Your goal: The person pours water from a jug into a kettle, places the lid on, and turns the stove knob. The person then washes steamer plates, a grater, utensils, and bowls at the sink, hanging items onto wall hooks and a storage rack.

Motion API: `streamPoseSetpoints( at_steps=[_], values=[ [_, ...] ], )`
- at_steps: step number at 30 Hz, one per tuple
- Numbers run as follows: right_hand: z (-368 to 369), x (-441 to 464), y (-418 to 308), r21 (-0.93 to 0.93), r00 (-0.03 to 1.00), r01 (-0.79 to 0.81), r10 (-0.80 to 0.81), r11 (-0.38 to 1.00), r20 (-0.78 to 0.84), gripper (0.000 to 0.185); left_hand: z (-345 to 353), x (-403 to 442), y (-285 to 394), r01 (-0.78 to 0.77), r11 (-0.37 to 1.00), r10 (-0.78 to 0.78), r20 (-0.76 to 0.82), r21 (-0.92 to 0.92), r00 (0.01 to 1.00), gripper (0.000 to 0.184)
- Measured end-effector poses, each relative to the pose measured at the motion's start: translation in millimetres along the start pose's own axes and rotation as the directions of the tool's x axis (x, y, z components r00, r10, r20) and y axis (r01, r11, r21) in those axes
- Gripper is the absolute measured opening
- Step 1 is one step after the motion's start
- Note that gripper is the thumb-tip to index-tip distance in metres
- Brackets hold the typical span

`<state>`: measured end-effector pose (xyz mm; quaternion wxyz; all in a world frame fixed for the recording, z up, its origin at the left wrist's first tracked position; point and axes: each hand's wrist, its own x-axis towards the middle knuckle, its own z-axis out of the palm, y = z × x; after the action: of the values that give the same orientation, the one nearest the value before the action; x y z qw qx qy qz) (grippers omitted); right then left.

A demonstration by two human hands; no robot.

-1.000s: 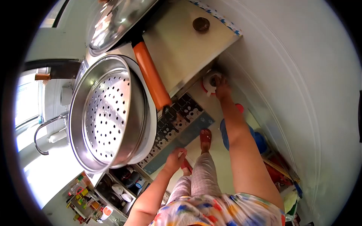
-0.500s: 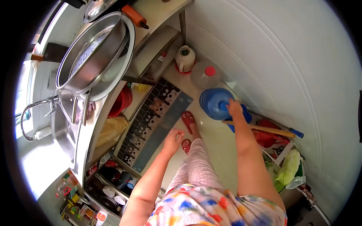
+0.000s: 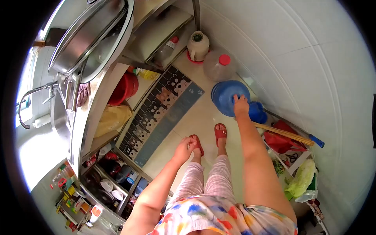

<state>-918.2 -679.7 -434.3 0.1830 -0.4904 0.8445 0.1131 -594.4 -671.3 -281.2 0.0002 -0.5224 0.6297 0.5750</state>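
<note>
In the head view my right hand (image 3: 241,106) is closed on the neck at the top of a large blue water jug (image 3: 222,98), which stands on the floor by the wall. A second blue plastic thing (image 3: 257,112) sits just beside the jug, partly behind my forearm. My left hand (image 3: 184,150) hangs over the floor near a red slipper, fingers loosely curled, with nothing visible in them. Close to the blue jug stands a clear plastic jug (image 3: 217,66) with a red cap.
A beige thermos (image 3: 198,46) stands in the corner. To my left lies a patterned floor mat (image 3: 160,111) along the open cabinet with a red bucket (image 3: 126,90). Wooden sticks (image 3: 286,134) and a box with leafy vegetables (image 3: 301,178) are at right. Steel pots (image 3: 84,39) rest on the counter.
My feet have shifted, one slipper now standing nearer the blue jug. My right hand stays at the jug's neck, and the jug's top has turned slightly. My left hand remains curled.
</note>
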Motion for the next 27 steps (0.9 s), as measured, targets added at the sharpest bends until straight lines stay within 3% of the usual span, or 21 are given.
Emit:
streamPoseSetpoints(
  at_steps=[3, 6, 9, 12, 13, 15, 18, 21, 22, 24, 27],
  values=[
    [-22.2, -12.7, 15.7, -0.228, 0.939, 0.340, -0.343, 0.912, 0.027, 0.047, 10.8, 1.4, 6.3, -0.022, 1.000, 0.022, -0.006, -0.013, 1.000, 0.014],
    [-29.6, -9.0, 30.9, -0.277, 0.768, 0.575, -0.625, 0.770, -0.142, 0.042, 19.2, 4.3, 8.1, -0.056, 0.998, 0.055, -0.031, -0.020, 0.998, 0.013],
    [-46.4, -10.4, 13.8, 0.127, 0.925, 0.370, -0.351, 0.921, -0.149, 0.041, 27.0, 6.8, 10.9, -0.056, 0.998, 0.054, -0.047, -0.038, 0.997, 0.013],
    [-24.6, -0.7, 2.1, 0.229, 0.989, -0.103, 0.075, 0.968, 0.127, 0.044, 34.1, 11.1, 13.8, -0.063, 0.995, 0.059, -0.059, -0.071, 0.997, 0.013],
    [-23.8, -1.1, 3.2, 0.091, 0.991, 0.070, -0.080, 0.993, 0.108, 0.043, 35.5, 12.5, 16.0, -0.067, 0.994, 0.063, -0.058, -0.082, 0.996, 0.013],
    [-29.4, -5.4, 5.7, -0.188, 0.915, 0.401, -0.380, 0.897, 0.135, 0.041, 35.3, 12.7, 28.1, -0.038, 0.996, 0.036, -0.036, -0.075, 0.999, 0.013],
    [-54.5, -12.6, 7.7, -0.110, 0.916, 0.400, -0.402, 0.910, 0.002, 0.040, 40.0, 13.2, 34.6, -0.040, 0.996, 0.037, -0.047, -0.076, 0.998, 0.013],
    [-24.5, -0.4, 14.2, 0.184, 1.000, -0.011, 0.007, 0.983, 0.020, 0.037, 44.3, 14.6, 36.9, -0.023, 0.995, 0.019, -0.051, -0.094, 0.999, 0.013],
    [-24.5, -0.6, 17.8, 0.080, 0.982, 0.182, -0.185, 0.980, 0.038, 0.040, 46.2, 15.0, 37.8, -0.011, 0.995, 0.006, -0.045, -0.103, 0.999, 0.013],
    [-34.5, -0.3, 22.9, -0.113, 0.837, 0.545, -0.532, 0.831, 0.127, 0.046, 50.1, 17.0, 34.5, -0.043, 0.997, 0.039, -0.061, -0.070, 0.997, 0.013],
    [-45.9, -3.2, 14.3, -0.061, 0.901, 0.430, -0.432, 0.901, -0.042, 0.052, 53.6, 16.5, 32.6, -0.046, 0.999, 0.045, -0.059, -0.026, 0.997, 0.014]
  ],
)
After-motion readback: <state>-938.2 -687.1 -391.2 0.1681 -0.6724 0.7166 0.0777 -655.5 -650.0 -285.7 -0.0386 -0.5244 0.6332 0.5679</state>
